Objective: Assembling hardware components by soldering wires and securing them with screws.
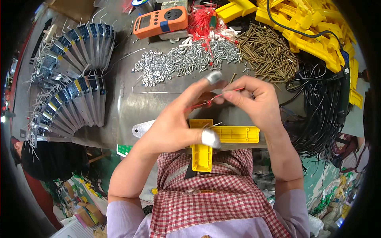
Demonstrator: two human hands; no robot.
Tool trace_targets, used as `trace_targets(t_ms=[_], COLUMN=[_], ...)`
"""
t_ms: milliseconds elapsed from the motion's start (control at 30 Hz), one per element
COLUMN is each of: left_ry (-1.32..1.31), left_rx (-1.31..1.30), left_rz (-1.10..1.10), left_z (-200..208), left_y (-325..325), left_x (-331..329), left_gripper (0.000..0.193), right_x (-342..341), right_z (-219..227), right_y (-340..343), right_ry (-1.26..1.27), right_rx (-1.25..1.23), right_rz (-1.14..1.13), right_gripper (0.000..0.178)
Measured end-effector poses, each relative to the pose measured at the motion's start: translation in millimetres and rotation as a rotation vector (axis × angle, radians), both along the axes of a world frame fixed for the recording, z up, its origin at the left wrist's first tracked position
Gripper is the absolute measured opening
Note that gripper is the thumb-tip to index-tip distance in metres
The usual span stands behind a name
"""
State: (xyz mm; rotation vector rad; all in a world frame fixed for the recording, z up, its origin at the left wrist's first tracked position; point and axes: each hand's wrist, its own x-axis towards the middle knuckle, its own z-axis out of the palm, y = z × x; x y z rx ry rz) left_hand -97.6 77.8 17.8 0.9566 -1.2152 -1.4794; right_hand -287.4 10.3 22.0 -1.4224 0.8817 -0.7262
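Note:
My right hand [256, 101] pinches a thin red wire [216, 96] between thumb and forefinger, above the near part of the table. The wire runs across to my left hand [174, 123], whose curled rear fingers hold it. My left thumb and forefinger are spread apart, each with a white wrap on its tip. Beneath the hands lies a yellow plastic housing half [238, 134], T-shaped and hollow side up, partly hidden by my left thumb. A flat metal piece [142, 129] with a hole shows behind my left wrist.
Loose silver screws [194, 57], nuts [152, 69] and long brass-coloured screws [270, 53] lie in piles beyond my hands. An orange multimeter [160, 22] stands behind. Fanned circuit boards [75, 103] fill the left; black cables [317, 107] and yellow housings [313, 23] crowd the right.

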Motion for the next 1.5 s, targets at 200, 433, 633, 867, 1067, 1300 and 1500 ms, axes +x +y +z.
trace_targets(t_ms=[200, 433, 633, 867, 1067, 1300, 1500], left_ry=[-0.682, -0.633, -0.675, -0.734, -0.886, -1.045, -0.632], left_rx=[-0.276, -0.182, -0.313, -0.397, -0.384, -0.464, 0.062], left_rz=[0.312, 0.589, 0.574, 0.452, 0.396, 0.309, 0.282], left_z=[-19, -31, -32, -32, -16, -12, 3], left_y=[16, 25, 22, 23, 29, 33, 28], left_x=[7, 9, 11, 14, 6, 3, -4], left_gripper=[0.018, 0.013, 0.016, 0.014, 0.017, 0.017, 0.015], right_x=[6, 36, 32, 5, 9, 9, 5], right_z=[0, -10, 1, 1, 1, 7, 6], right_y=[13, 33, 31, 8, 4, 0, 2], right_ry=[0.275, 0.537, 0.678, 0.490, 0.416, 0.426, 0.351], right_rx=[-0.337, -0.850, -0.744, -0.308, -0.178, -0.126, -0.120], right_rz=[0.038, 0.445, 0.527, 0.402, 0.311, 0.344, 0.318], right_gripper=[0.012, 0.016, 0.014, 0.017, 0.022, 0.018, 0.020])
